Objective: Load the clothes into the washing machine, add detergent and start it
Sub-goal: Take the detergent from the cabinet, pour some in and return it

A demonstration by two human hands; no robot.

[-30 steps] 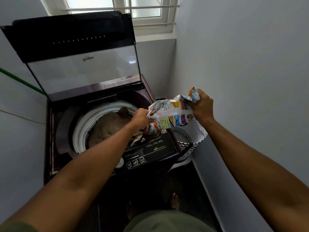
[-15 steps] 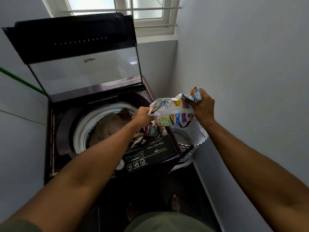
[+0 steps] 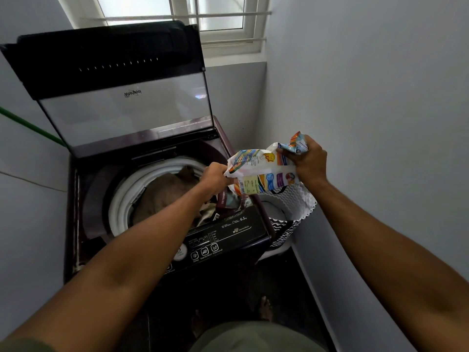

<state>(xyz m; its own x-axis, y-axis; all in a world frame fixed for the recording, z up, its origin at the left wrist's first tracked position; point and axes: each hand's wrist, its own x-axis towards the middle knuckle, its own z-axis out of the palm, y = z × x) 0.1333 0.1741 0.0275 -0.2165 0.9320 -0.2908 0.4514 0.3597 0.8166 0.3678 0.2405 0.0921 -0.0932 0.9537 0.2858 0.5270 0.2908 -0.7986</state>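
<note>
Green cord (image 3: 30, 127) slanting across the pale left wall, then the dark maroon top-loading washing machine (image 3: 76, 199) with its glass lid (image 3: 121, 113) propped upright. Brown and beige clothes (image 3: 162, 191) already heaped inside the white-rimmed drum (image 3: 119, 199), so loading looks done. Left hand (image 3: 214, 175) pinching the lower-left corner of the crinkled white plastic detergent packet with bright printing (image 3: 261, 174), held in the air above the maroon detergent compartment (image 3: 228, 201) at the machine's front right. Right hand (image 3: 308, 161) clamped round the twisted top end of the same packet. Likely risks: a sudden tear spraying powder over the black control panel (image 3: 228, 235) or down into the black-and-white zigzag laundry basket (image 3: 294, 212) just beside the machine; a tilt too far right missing the compartment altogether. Narrow grey-walled corner, white-framed window (image 3: 203, 21) behind, dark floor (image 3: 286, 288) below, 1 bare foot (image 3: 264, 307) near the machine.
</note>
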